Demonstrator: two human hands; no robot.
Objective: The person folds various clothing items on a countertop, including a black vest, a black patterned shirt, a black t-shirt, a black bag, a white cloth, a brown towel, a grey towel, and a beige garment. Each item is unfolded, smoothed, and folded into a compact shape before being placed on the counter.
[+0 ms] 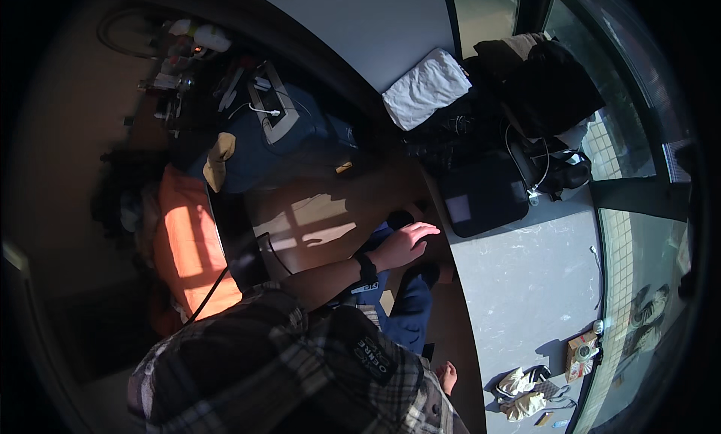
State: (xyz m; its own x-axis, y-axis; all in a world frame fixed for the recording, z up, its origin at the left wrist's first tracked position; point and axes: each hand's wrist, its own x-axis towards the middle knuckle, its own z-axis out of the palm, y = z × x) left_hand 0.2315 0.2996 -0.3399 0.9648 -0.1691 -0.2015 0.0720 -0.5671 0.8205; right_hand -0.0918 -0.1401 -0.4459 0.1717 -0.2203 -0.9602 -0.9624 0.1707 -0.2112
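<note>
My left hand (404, 245) reaches over the floor with its fingers apart and nothing in them. A dark band (366, 269) circles that wrist. Just beyond the fingertips are the edge of a grey marbled ledge (524, 287) and a flat black case (487, 194) lying on it; the hand looks apart from both. Lower down, my right hand (448, 377) hangs beside the ledge, partly covered by the plaid shirt (281, 355). Its fingers look partly curled, and what they hold, if anything, is unclear. My legs in blue trousers (414, 310) are below me.
White folded cloth (428, 87) and dark bags (546, 90) lie at the ledge's far end. Light cloth items (521, 397) and a small box (575, 363) sit nearer. Left are orange bedding (188, 248), a tan cloth (219, 161) and a white cable (265, 111). Sunlight patches the wooden floor (315, 220).
</note>
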